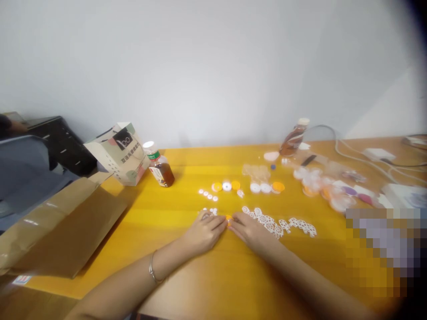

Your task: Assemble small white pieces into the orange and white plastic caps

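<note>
Close together over the table's middle, my left hand [206,232] and my right hand [252,231] pinch a small orange round piece [229,218] between their fingertips. Most of that piece is covered by fingers. Just beyond my left hand lie small white round parts [213,211], with a short row of white discs [208,194] farther off. White spoked, wheel-like pieces [267,221] are spread beside my right hand and on to the right. Behind both hands stand orange and white round pieces, among them an orange one [235,185] and a larger orange disc [278,187].
An open brown paper bag [90,222], a printed carrier bag [128,155] and a bottle of dark drink [162,170] stand left. Another bottle [293,140] is at the back right, near white cables [358,158] and a blurred heap of lids and packets [333,191].
</note>
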Demonstrator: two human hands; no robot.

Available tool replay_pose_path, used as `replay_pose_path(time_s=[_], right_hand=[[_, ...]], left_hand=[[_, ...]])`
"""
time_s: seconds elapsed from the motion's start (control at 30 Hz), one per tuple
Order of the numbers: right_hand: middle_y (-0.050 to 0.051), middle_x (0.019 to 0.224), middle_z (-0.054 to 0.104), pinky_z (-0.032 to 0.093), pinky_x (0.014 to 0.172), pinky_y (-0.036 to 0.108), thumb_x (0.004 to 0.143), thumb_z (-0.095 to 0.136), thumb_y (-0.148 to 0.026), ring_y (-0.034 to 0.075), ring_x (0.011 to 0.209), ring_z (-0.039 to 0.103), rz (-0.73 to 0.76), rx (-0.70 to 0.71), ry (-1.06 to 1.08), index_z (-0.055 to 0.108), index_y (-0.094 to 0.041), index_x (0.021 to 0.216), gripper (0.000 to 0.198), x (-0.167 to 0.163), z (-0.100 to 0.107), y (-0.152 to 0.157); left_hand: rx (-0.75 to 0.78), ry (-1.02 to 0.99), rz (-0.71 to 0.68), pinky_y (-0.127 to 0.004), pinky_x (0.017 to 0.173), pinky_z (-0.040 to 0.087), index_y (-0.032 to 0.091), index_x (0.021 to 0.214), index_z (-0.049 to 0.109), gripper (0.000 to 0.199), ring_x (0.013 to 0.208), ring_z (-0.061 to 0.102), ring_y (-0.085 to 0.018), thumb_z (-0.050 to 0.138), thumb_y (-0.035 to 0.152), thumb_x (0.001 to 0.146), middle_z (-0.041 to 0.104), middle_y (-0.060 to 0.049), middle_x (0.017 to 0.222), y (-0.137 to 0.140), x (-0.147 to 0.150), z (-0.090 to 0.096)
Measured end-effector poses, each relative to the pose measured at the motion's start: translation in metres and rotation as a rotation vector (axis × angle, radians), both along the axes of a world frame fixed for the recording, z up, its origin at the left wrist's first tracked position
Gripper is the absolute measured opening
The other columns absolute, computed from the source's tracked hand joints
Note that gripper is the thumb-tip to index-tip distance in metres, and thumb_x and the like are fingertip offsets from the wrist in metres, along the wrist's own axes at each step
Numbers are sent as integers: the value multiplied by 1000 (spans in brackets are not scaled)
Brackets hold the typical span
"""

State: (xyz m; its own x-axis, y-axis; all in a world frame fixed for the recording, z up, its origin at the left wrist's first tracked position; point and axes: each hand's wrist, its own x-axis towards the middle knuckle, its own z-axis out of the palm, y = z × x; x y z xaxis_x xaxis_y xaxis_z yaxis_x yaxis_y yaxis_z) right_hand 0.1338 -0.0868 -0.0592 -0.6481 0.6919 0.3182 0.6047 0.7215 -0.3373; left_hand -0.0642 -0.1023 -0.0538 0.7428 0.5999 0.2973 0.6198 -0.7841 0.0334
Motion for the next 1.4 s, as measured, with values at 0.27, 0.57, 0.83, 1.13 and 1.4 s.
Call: replay_pose_path(time_s=[0.27,0.57,0.83,1.13,1.4], right_hand=[[8,75,54,41,62,31,86,35,-15,19,68,48,-6,217,-164,57,-16,82,22,-6,-4,-6],[7,77,56,47,65,33,85,41,-19,19,71,54,-12,104,31,58,-18,79,18,-4,1,-2],[5,90,62,51,78,33,78,53,-28,18,83,61,-58,-469,610,58,-22,92,16,-4,7,2],[5,88,68,50,80,32,65,66,-36,18,80,63,-250,-737,889,61,-20,85,26,-6,3,7],[5,88,68,50,80,34,63,67,-36,18,80,64,-297,-735,897,62,-20,83,26,-5,3,9]], left_hand=[[-42,-105,88,-37,84,30,17,105,54,27,91,55,-19,35,20,86,60,-9,103,0,9,0],[-146,-226,280,-30,73,26,23,86,60,17,74,54,-12,44,27,84,62,0,77,13,23,0],[42,-278,241,-31,79,27,21,91,59,19,74,53,-11,41,24,86,61,-1,78,9,19,8],[-121,-418,224,-29,81,35,21,96,58,19,89,54,-15,44,24,84,62,-5,95,33,-12,25],[-500,-285,116,-23,77,41,18,89,62,15,82,54,-14,52,20,78,60,-5,89,60,-55,25]])
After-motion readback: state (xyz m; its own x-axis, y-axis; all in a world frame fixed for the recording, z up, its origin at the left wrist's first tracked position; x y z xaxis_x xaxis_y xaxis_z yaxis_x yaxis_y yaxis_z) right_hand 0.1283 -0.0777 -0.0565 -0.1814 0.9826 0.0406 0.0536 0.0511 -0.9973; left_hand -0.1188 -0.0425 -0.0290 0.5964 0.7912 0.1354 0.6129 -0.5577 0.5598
